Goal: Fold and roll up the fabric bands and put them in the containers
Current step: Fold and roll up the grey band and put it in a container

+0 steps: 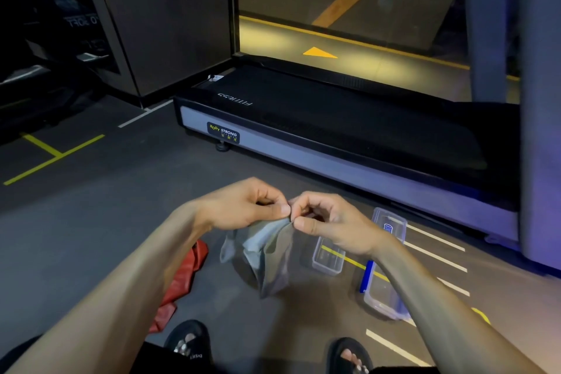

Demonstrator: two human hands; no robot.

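- A treadmill [349, 130] lies across the dark floor [100, 215] ahead of us, its side label reading "BODY STRONG".
- Our grey fabric band [267, 255] hangs in loose folds in the air between our forearms, above the floor.
- A red fabric band [185, 279] lies crumpled on the floor under our left forearm.
- Two clear containers sit on the floor to our right: a blue-edged container [383, 297] near us and a small container [328, 261] beyond it, with a clear lid [390, 223] farther out.
- Our left hand [246, 206] and right hand [328, 223] each pinch the grey band's top edge, fingertips almost touching.
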